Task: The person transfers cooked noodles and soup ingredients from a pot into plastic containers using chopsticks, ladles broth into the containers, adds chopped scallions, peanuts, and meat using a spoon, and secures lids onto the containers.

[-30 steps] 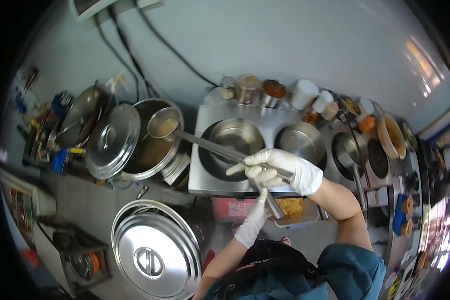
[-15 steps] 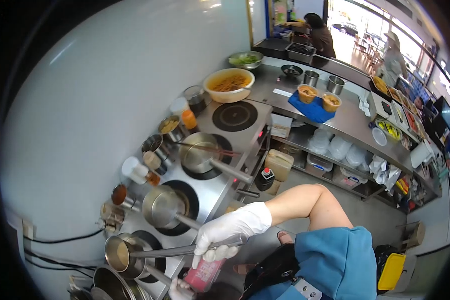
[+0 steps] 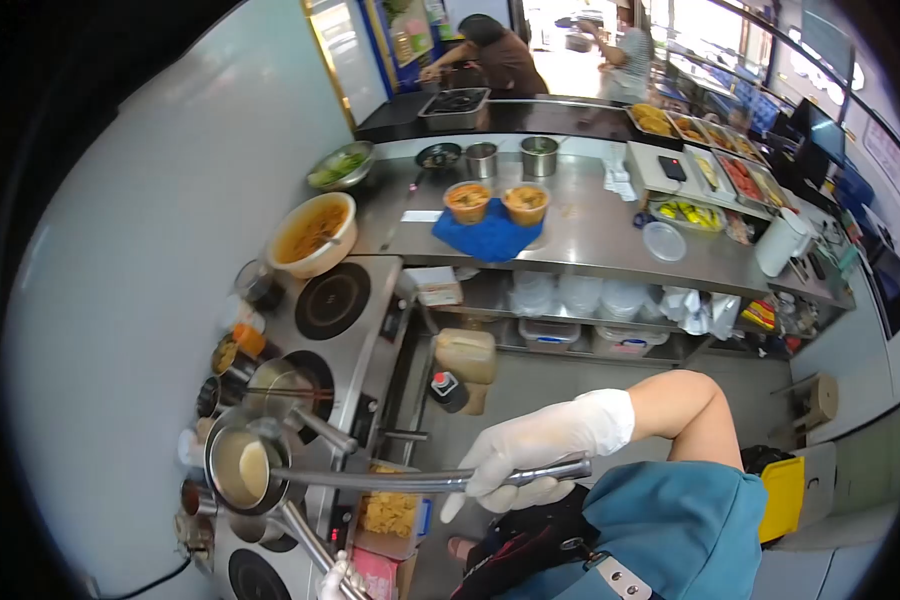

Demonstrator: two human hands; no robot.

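My right hand [image 3: 530, 462], in a white glove, is closed round the long handle of a metal ladle [image 3: 255, 470]. Pale liquid shows in the ladle's bowl, which hangs over or inside a saucepan [image 3: 216, 458] at the lower left. Near the bottom edge my left hand [image 3: 342, 578], also gloved, grips the saucepan's handle; part of this hand is cut off by the frame. Another saucepan [image 3: 275, 388] with chopsticks across it rests on the hob just beyond.
A steel hob [image 3: 370, 285] runs along the left wall. A white bowl of orange food [image 3: 312, 235] stands at its far end. Two filled tubs [image 3: 467, 202] sit on a blue cloth [image 3: 488, 236] on the counter. A person [image 3: 507, 60] bends beyond it; another stands farther back.
The view has swung right toward the counter. My hands have brought the ladle and the held saucepan away from the big pot and along the hob, where they now hang near its middle burners.
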